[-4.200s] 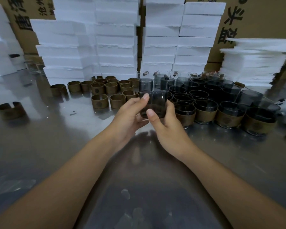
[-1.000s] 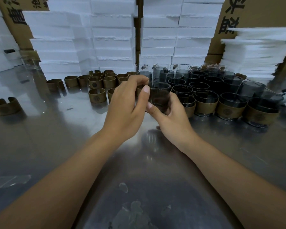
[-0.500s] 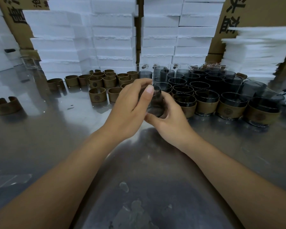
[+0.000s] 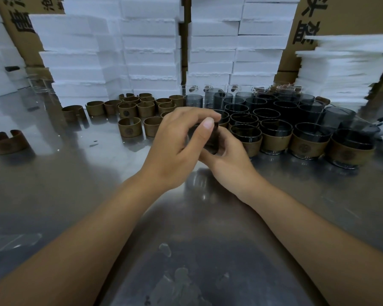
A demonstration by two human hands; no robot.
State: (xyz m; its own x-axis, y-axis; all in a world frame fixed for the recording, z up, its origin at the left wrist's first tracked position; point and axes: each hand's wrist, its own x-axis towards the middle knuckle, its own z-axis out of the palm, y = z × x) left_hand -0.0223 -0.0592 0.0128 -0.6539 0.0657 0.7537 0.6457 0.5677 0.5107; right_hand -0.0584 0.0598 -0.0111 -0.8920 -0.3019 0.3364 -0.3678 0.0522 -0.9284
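A small dark smoked-glass cup (image 4: 212, 141) is held above the steel table (image 4: 75, 184) between both hands. My left hand (image 4: 177, 146) curls over its top and left side, thumb tip at the rim. My right hand (image 4: 228, 160) grips it from below and the right. Most of the cup is hidden by my fingers, and I cannot tell if a sleeve is on it. Loose brown sleeve bands (image 4: 129, 127) stand to the left. Cups wearing brown sleeves (image 4: 307, 142) line up on the right.
Bare dark glasses (image 4: 281, 107) crowd behind the sleeved row. White foam boxes (image 4: 148, 45) are stacked along the back, with foam sheets (image 4: 345, 69) at right and cardboard cartons (image 4: 341, 14) behind. One open band (image 4: 8, 142) lies far left.
My left hand has closed further over the cup, covering more of it, and both hands with the cup have dropped slightly toward the table. Everything else stays put.
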